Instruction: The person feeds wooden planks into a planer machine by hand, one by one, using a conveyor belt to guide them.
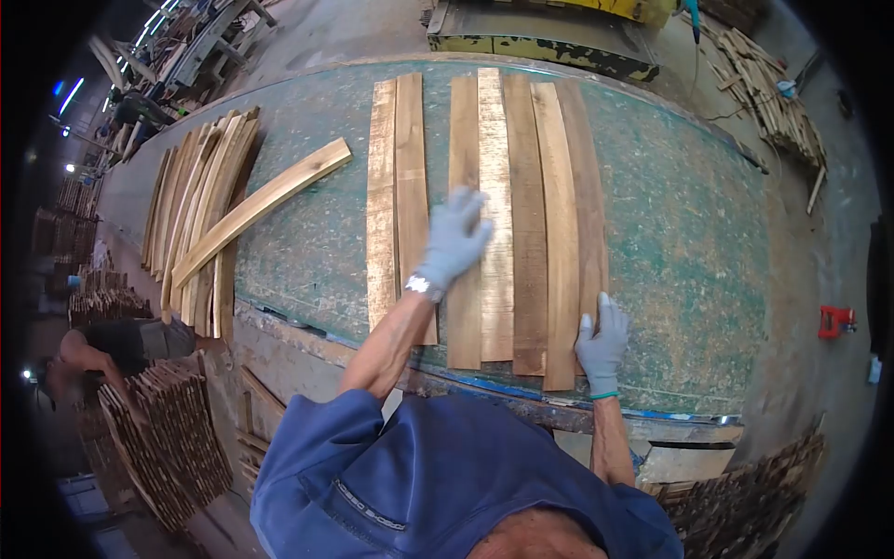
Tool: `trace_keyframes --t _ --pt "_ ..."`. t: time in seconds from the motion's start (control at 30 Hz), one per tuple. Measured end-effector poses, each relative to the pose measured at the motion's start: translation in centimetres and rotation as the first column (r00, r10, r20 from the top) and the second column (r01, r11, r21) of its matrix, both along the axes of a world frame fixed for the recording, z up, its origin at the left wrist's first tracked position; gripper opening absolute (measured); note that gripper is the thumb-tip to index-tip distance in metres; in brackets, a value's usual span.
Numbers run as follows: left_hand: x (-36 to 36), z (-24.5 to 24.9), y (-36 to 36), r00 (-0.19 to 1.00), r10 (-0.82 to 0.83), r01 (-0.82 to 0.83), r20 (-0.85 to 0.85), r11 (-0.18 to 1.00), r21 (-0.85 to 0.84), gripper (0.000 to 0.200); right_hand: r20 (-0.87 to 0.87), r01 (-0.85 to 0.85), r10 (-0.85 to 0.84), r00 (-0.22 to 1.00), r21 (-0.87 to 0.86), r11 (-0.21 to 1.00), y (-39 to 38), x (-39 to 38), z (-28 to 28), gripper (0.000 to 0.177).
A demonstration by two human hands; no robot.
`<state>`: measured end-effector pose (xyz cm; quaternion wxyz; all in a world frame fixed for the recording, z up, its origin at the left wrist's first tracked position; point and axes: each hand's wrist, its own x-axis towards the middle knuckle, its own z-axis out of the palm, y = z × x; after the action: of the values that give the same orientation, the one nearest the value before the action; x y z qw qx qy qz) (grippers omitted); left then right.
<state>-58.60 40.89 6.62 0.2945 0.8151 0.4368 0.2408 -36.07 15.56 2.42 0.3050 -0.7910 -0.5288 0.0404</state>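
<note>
On the green table (pixel 307 252) lies a row of flat wooden planks (pixel 526 214), side by side and touching along their edges. Their long axis runs straight away from the person. The near ends are at the table edge close to the body, and the far ends point to the yellow machine (pixel 531 42) behind the table. Two more planks (pixel 396 168) lie parallel on the left of this row, with a narrow gap of table between the two groups.

The left hand (pixel 453 238), in a grey glove and with a watch on the wrist, lies flat on the left side of the row. Its fingers are spread apart and grip nothing. The wrist seems to cross the gap, but the arm hides this part.

The right hand (pixel 602 340), also gloved, rests on the near end of the rightmost planks. Its fingers are stretched out flat on the wood, not closed around it.

Further left on the table stands a pile of curved staves (pixel 191 200), and one single stave (pixel 265 205) lies diagonally across it. Another person (pixel 112 347) bends beside stacked wood (pixel 168 438) at the left. A red tool (pixel 835 320) lies on the floor at the right.
</note>
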Motion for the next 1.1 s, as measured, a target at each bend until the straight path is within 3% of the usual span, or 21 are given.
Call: trace_keyframes --t 0.03,0.1,0.17,0.3,0.4,0.43,0.53,0.57,0.67,0.77,0.87,0.9,1.0,1.1 --pt "-2.3 2.2 0.4 0.992 0.124 -0.116 -0.036 0.978 0.173 0.052 -0.063 -0.028 0.028 0.998 -0.010 1.000 -0.3 -0.3 0.0 0.061" --pt "-8.2 2.7 0.2 0.848 0.527 -0.479 -0.055 0.807 0.344 0.054 0.053 -0.070 0.078 0.996 -0.126 0.989 -1.6 -2.5 2.6 0.074" --pt "-14.5 -5.5 1.3 0.595 0.759 -0.647 -0.265 0.647 0.403 0.057 0.117 -0.072 0.094 0.989 -0.181 0.981 -2.4 -4.8 3.2 0.086" --pt "-11.6 -3.3 1.6 0.703 0.642 -0.661 -0.306 0.748 0.052 0.063 0.182 -0.018 0.047 0.982 -0.158 0.987 -1.9 -8.1 2.5 0.098" --pt "-8.9 -1.7 3.3 0.722 0.594 -0.622 -0.355 0.782 0.042 0.061 0.212 0.008 0.028 0.977 -0.168 0.986 -1.8 -8.4 2.4 0.097" --pt "-7.9 -1.3 3.5 0.694 0.617 -0.617 -0.372 0.775 0.134 0.062 0.207 0.022 0.014 0.978 -0.171 0.985 -1.5 -8.6 2.3 0.096" --pt "-6.4 1.1 3.9 0.787 0.534 -0.591 -0.308 0.797 -0.128 0.071 0.173 0.069 -0.035 0.984 -0.192 0.979 -1.7 -7.7 2.3 0.094" --pt "-6.7 0.8 4.5 0.822 0.502 -0.545 -0.270 0.830 -0.115 0.083 0.174 0.067 -0.032 0.984 -0.196 0.978 -1.9 -7.3 2.4 0.094" --pt "-6.2 5.3 4.1 0.785 0.520 -0.544 -0.336 0.839 0.026 0.080 0.170 0.069 -0.037 0.985 -0.187 0.980 -2.1 -6.2 2.3 0.096" --pt "-8.7 2.2 5.6 0.710 0.609 -0.497 -0.353 0.789 0.361 0.076 0.156 0.067 -0.034 0.987 -0.211 0.975 -3.1 -6.8 2.7 0.100" --pt "-8.4 2.3 4.4 0.707 0.559 -0.487 -0.433 0.829 0.275 0.067 0.135 0.024 0.014 0.991 -0.279 0.960 -4.7 -9.0 3.8 0.103" --pt "-8.8 1.3 4.3 0.777 0.410 -0.335 -0.478 0.912 0.238 0.065 0.140 -0.001 0.045 0.989 -0.299 0.954 -5.3 -9.1 3.6 0.103" --pt "-9.2 -0.7 2.2 0.953 0.271 -0.263 -0.131 0.962 0.079 0.073 0.168 -0.044 0.099 0.981 -0.305 0.951 -5.8 -8.5 2.8 0.099" --pt "-11.3 0.9 -2.4 0.953 0.287 -0.273 -0.096 0.952 0.136 0.076 0.261 -0.035 0.096 0.961 -0.231 0.972 -5.2 -7.2 0.5 0.093"
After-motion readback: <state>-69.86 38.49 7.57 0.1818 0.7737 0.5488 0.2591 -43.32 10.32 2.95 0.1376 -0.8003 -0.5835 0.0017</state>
